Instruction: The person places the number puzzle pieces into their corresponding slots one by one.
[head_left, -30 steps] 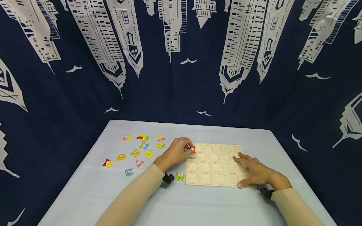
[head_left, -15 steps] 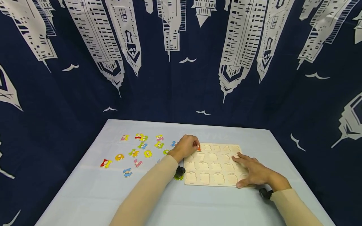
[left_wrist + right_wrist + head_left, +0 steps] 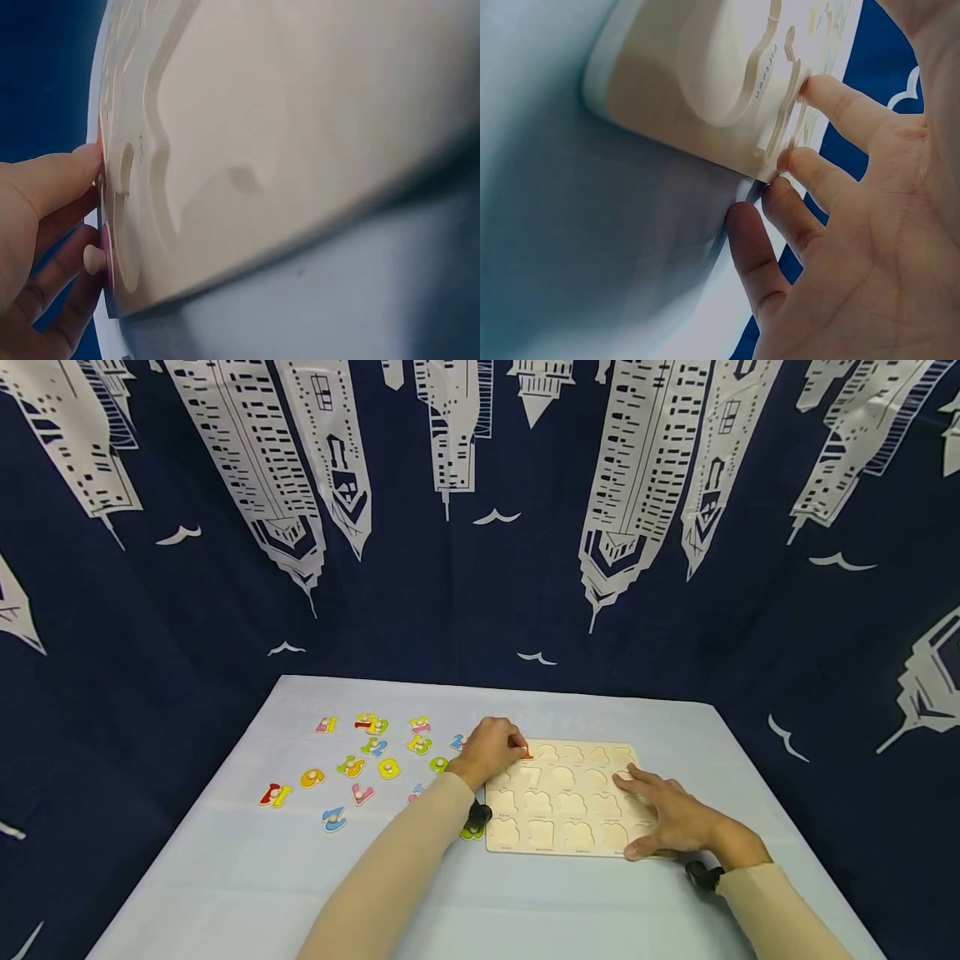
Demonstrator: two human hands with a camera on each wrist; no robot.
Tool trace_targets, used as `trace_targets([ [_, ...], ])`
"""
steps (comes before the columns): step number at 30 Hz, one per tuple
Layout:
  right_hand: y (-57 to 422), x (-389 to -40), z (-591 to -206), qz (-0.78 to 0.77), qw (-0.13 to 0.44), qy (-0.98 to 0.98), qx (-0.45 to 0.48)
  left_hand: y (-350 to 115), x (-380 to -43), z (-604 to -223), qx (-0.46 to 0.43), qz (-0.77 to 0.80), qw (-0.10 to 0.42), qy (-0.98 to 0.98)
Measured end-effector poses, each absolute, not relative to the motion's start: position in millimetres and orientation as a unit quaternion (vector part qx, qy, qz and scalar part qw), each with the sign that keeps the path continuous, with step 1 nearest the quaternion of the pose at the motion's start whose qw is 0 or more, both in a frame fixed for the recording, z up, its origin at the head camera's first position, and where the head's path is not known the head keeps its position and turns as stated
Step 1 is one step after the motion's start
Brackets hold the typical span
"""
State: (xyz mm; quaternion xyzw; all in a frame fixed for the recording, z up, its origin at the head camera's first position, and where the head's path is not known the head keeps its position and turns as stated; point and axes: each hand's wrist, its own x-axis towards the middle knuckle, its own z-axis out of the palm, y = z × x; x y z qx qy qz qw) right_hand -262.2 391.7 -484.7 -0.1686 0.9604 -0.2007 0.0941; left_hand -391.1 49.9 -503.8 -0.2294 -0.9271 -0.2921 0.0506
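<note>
A pale wooden puzzle board (image 3: 570,787) with rows of shallow number-shaped recesses lies on the table. At its far left corner my left hand (image 3: 491,753) pinches an orange-red number puzzle piece (image 3: 528,754), likely a 1, largely covered by the fingers. The left wrist view shows the thumb (image 3: 64,176) against an orange edge. Beside the other fingers sits a pink piece with a round wooden knob (image 3: 95,259). My right hand (image 3: 678,814) rests on the board's right side, fingers spread; in the right wrist view its fingertips touch the edge and surface.
Several coloured number pieces lie scattered left of the board, among them a red-and-yellow 11 (image 3: 275,795), an orange 9 (image 3: 312,777) and a blue 2 (image 3: 333,819). A green piece (image 3: 472,832) is partly hidden under the left wrist. A dark patterned cloth (image 3: 450,593) hangs behind the white table.
My left hand has moved right along the board's far edge with the orange-red piece, then stayed there over the last half second. The right hand has held its place on the board.
</note>
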Motion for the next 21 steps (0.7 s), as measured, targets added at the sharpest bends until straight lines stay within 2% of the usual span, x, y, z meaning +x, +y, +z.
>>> trace_targets([
  [21, 392.6, -261.4, -484.7, -0.212, 0.1, 0.955, -0.184, 44.8, -388.8, -497.2, -0.227, -0.265, 0.038, -0.936],
])
